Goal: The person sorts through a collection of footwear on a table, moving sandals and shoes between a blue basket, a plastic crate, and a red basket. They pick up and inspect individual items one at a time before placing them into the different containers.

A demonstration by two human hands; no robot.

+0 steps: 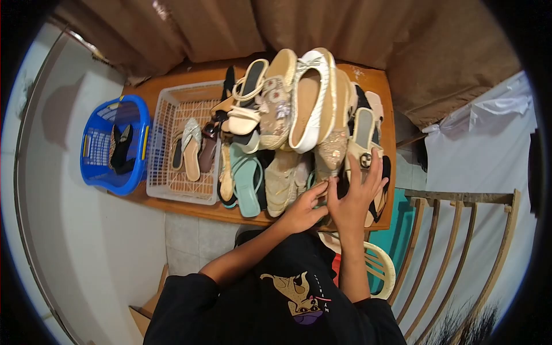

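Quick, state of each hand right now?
Left hand: part-curled near the sequined shoe; grip cannot be told.
Right hand: open, fingers spread at the cream sandal.

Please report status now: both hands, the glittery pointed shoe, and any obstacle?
Left hand: fingers bent, grip unclear. Right hand: fingers spread over cream sandal, contact unclear. Glittery pointed shoe: toe toward hands. Crowded: white shoe close beside it.

"What's in front of you?"

"A brown curtain [333, 34], hanging in folds beyond the wooden table [155, 81] I face. A pale wall [86, 230] runs along my left."

"And on your right?"

"I've got a cream plastic chair [390, 267] close by, then a slatted wooden frame [489, 198] near a white cloth [466, 155]."

"Underfoot?"

"Grey floor tiles [198, 241] show below the table's edge."
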